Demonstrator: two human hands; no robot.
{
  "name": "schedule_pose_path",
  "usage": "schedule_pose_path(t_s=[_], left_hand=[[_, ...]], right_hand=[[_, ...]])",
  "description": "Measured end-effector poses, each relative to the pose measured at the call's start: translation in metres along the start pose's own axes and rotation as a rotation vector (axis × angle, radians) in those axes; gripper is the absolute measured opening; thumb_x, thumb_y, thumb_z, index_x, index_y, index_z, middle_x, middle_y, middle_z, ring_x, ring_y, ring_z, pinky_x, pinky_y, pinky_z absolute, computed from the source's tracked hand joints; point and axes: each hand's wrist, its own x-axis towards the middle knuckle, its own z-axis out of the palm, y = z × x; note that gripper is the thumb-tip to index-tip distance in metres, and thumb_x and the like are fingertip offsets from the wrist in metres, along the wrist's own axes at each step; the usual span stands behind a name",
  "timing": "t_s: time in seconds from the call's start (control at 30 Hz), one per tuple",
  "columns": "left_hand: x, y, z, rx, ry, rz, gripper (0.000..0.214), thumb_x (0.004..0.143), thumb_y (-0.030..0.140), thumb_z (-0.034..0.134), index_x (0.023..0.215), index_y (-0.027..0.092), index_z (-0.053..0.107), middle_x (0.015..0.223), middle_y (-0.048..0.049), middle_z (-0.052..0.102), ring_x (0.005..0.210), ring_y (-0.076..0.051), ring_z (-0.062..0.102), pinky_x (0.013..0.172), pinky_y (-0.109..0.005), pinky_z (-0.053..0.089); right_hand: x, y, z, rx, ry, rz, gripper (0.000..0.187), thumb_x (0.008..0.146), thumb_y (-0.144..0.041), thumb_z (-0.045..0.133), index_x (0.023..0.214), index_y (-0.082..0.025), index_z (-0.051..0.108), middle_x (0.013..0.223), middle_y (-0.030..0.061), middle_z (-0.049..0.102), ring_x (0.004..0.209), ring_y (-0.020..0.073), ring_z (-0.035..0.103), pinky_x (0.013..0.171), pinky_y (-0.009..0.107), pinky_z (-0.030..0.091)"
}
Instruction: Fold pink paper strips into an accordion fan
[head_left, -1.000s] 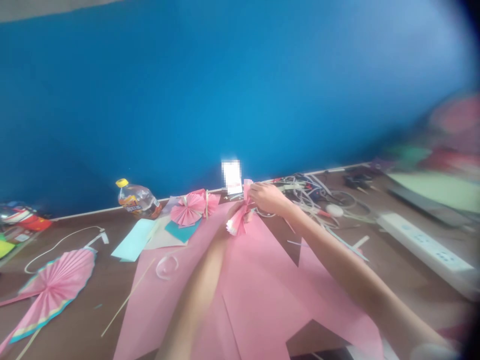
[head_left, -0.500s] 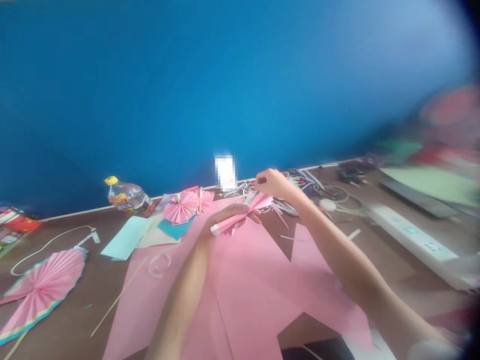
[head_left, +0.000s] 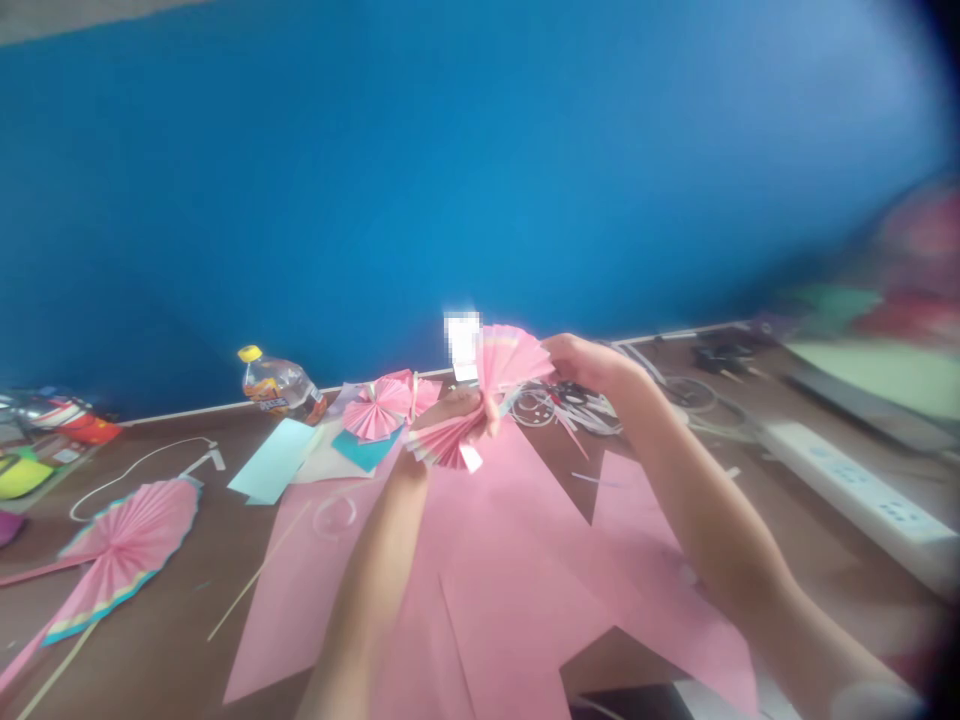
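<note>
I hold a pleated pink paper fan (head_left: 495, 385) up over the table with both hands. My left hand (head_left: 442, 412) pinches its lower left half, where the folds spread out. My right hand (head_left: 589, 362) grips the upper right half, which stands fanned open. Beneath my arms lie large sheets of pink paper (head_left: 510, 580) on the brown table (head_left: 172, 620).
A finished pink fan with teal edge (head_left: 124, 545) lies at the left. Another small pink fan (head_left: 379, 410), light blue paper (head_left: 274, 460) and a bottle with yellow cap (head_left: 281, 385) lie near the blue wall. Cables (head_left: 600, 400) and a white power strip (head_left: 847, 485) lie to the right.
The folded pink strip, closed half a second ago, now spreads open into two fanned halves between my hands. Both hands have lifted slightly.
</note>
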Motion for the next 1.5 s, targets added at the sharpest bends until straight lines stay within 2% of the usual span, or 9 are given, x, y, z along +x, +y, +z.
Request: schedule_pose_path(t_s=[0.2,0.37,0.5,0.63,0.8,1.03,1.27,1.37,1.5], left_hand=[[0.014,-0.026,-0.021,-0.296,0.118,0.101,0.038,0.073,0.045,0.076,0.087,0.013,0.064,0.070,-0.0008,0.059,0.058,-0.007,0.057,0.054,-0.019,0.046],[0.024,-0.040,-0.024,-0.341,0.173,0.130,0.038,0.073,0.043,0.076,0.092,0.013,0.065,0.066,0.0003,0.058,0.058,-0.008,0.058,0.057,-0.021,0.046],[0.032,-0.041,-0.025,-0.235,0.230,0.226,0.041,0.073,0.040,0.077,0.103,0.014,0.065,0.064,0.0017,0.058,0.058,-0.008,0.057,0.058,-0.021,0.045],[0.036,-0.041,-0.021,-0.169,0.272,0.208,0.041,0.073,0.030,0.078,0.109,0.015,0.065,0.073,0.0000,0.062,0.062,-0.008,0.058,0.063,-0.021,0.046],[0.042,-0.038,-0.012,-0.117,0.365,0.271,0.038,0.072,0.027,0.078,0.106,0.016,0.064,0.092,-0.0057,0.068,0.072,-0.010,0.062,0.071,-0.024,0.047],[0.048,-0.034,-0.005,-0.107,0.362,0.296,0.044,0.073,0.027,0.077,0.113,0.017,0.061,0.102,-0.0082,0.069,0.079,-0.013,0.064,0.074,-0.029,0.050],[0.046,-0.030,0.002,-0.080,0.361,0.251,0.033,0.082,0.030,0.069,0.110,0.015,0.061,0.112,-0.0131,0.068,0.092,-0.020,0.068,0.085,-0.036,0.052],[0.047,-0.029,0.004,-0.097,0.369,0.235,0.034,0.082,0.030,0.069,0.113,0.016,0.060,0.114,-0.0131,0.068,0.098,-0.022,0.068,0.092,-0.039,0.050],[0.050,-0.031,0.005,-0.093,0.404,0.236,0.032,0.082,0.030,0.069,0.110,0.016,0.061,0.114,-0.0132,0.069,0.100,-0.022,0.068,0.095,-0.039,0.048]], right_hand=[[0.005,0.009,-0.009,0.226,-0.153,0.062,0.011,0.071,-0.025,0.063,0.064,-0.016,0.061,0.065,0.0009,0.055,0.059,0.0102,0.049,0.053,0.022,0.037],[0.007,0.009,-0.009,0.230,-0.067,0.032,0.012,0.070,-0.025,0.064,0.062,-0.017,0.062,0.064,0.0018,0.056,0.058,0.0109,0.049,0.053,0.024,0.039],[-0.001,-0.004,-0.006,0.242,-0.046,-0.047,0.013,0.071,-0.024,0.062,0.060,-0.018,0.059,0.062,0.0014,0.054,0.057,0.0106,0.048,0.055,0.025,0.039],[-0.007,-0.013,-0.005,0.191,0.020,-0.034,0.013,0.071,-0.025,0.063,0.061,-0.018,0.057,0.062,0.0014,0.054,0.058,0.0110,0.048,0.055,0.025,0.039],[-0.006,-0.009,-0.009,0.067,0.113,-0.018,0.015,0.072,-0.022,0.059,0.058,-0.017,0.055,0.063,0.0024,0.055,0.058,0.0110,0.049,0.056,0.025,0.039],[0.003,0.005,-0.010,-0.239,0.363,0.210,0.011,0.070,-0.018,0.055,0.059,-0.016,0.056,0.061,0.0043,0.060,0.052,0.0106,0.048,0.050,0.025,0.033],[0.015,0.033,-0.015,-0.469,0.292,0.278,0.016,0.073,-0.024,0.051,0.069,-0.016,0.065,0.062,0.0039,0.063,0.055,0.0138,0.053,0.052,0.026,0.034],[0.016,0.034,-0.015,-0.697,0.350,0.240,0.019,0.073,-0.023,0.051,0.079,-0.016,0.068,0.074,0.0079,0.067,0.065,0.0178,0.056,0.058,0.027,0.037],[0.006,0.015,-0.002,-0.942,0.448,0.025,0.026,0.074,-0.019,0.053,0.095,-0.016,0.068,0.094,0.0125,0.069,0.079,0.0210,0.058,0.066,0.028,0.039]])
